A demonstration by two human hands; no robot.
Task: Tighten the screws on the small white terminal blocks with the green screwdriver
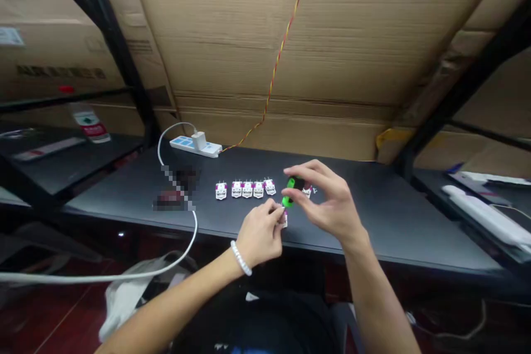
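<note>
Okay, hands: both held together over the front edge of the worktop [385,227], near its middle; whether they touch each other, I cannot tell.

Left hand [259,235]: narrow pinch on a small white module [284,221], which is mostly hidden by the fingers. Palm down, forearm rising from the lower left, bead bracelet [239,258] at the wrist.

Right hand [327,203]: narrow grip, fingertips and thumb on a tilted green-and-black piece [291,192], just above the left hand's module. Wrist raised, forearm coming in from the lower right.

Row: five white modules [247,189] with magenta ends, side by side on the worktop, just beyond the hands.

Beside right hand: a sixth module [307,192], partly hidden, with tiny white bits [314,190] next to it.

Back edge: power strip [194,145] with a white charger [199,140]; white cable [194,227] loops from it over the front edge, left of the row.

Behind: red-and-yellow wire [282,50] runs up the cardboard [249,38].

Left of row: pixelated patch [176,191], contents cannot be told.
</note>
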